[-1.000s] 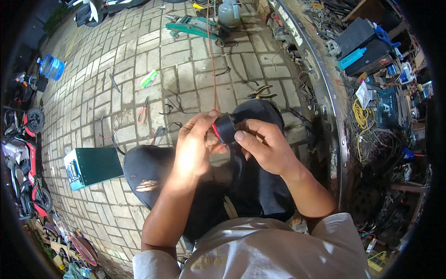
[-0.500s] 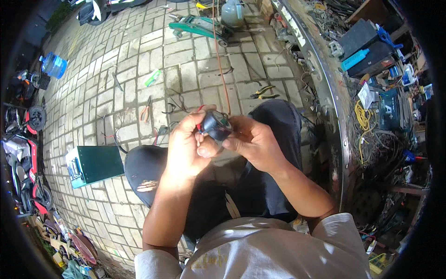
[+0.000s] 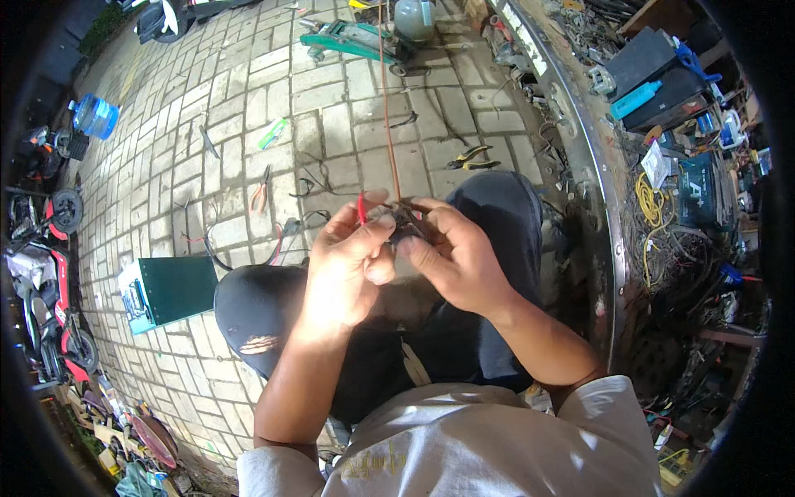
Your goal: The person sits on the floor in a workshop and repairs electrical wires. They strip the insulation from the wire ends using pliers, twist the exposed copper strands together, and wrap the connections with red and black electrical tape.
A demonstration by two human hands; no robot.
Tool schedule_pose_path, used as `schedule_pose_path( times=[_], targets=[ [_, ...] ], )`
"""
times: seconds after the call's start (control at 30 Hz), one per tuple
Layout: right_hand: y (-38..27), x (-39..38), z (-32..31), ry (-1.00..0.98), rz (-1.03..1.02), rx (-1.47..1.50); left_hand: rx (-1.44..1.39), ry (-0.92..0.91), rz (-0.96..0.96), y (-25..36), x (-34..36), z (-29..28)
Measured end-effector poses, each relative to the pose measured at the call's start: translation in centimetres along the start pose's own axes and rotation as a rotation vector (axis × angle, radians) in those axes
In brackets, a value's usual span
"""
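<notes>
In front of my knees both hands hold a small dark part [image 3: 404, 222], mostly hidden behind the fingers; its kind I cannot make out. A short red piece [image 3: 362, 209], perhaps a wire, sticks up between thumb and fingers of my left hand [image 3: 349, 253], which is closed. My right hand [image 3: 457, 255] pinches the dark part from the other side, thumb towards me. Beyond the hands lie black cable pieces [image 3: 308, 184]. Orange-handled pliers [image 3: 260, 195] rest on the paving to the left, yellow-and-black pliers [image 3: 470, 158] to the right.
A dark green box [image 3: 178, 288] stands by my left knee. Farther off are a green floor jack [image 3: 352, 43], a blue water jug [image 3: 93, 116] and a light green item [image 3: 272, 133]. A metal edge [image 3: 580, 157] and cluttered shelving run along the right.
The dark part has been turned between my fingers: its round black face no longer shows, and the red piece now stands upright. Both hands stay in nearly the same place.
</notes>
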State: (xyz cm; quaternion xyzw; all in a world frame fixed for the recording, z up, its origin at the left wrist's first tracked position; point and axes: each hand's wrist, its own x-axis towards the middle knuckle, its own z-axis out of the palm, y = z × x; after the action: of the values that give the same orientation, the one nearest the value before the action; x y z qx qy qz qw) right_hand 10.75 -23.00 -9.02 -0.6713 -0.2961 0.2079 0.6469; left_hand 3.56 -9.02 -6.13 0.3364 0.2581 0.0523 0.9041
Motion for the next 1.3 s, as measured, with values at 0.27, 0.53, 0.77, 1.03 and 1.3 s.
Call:
schedule_pose_path(
  times=[0.27, 0.53, 0.77, 1.03, 1.3],
  targets=[
    [-1.7, 0.4, -1.2, -0.059, 0.425, 0.88, 0.39, -0.062, 0.475, -1.3, -0.5, -0.1],
    [-0.3, 0.7, -1.9, -0.08, 0.243, 0.814, 0.251, -0.161, 0.189, -0.4, -0.2, -0.2],
    [-3.8, 2.6, -1.7, -0.269, 0.278, 0.361, 0.404, -0.005, 0.304, -1.2, 0.7, -0.4],
    [-2.1, 2.4, -0.4, -0.073, 0.179, 0.264, 0.215, 0.205, 0.17, -0.8, 1.0, 0.0],
    [-1.2, 1.8, 0.0, 0.099, -0.022, 0.012, 0.1, 0.015, 0.042, -0.3, 1.2, -1.2]
  ],
)
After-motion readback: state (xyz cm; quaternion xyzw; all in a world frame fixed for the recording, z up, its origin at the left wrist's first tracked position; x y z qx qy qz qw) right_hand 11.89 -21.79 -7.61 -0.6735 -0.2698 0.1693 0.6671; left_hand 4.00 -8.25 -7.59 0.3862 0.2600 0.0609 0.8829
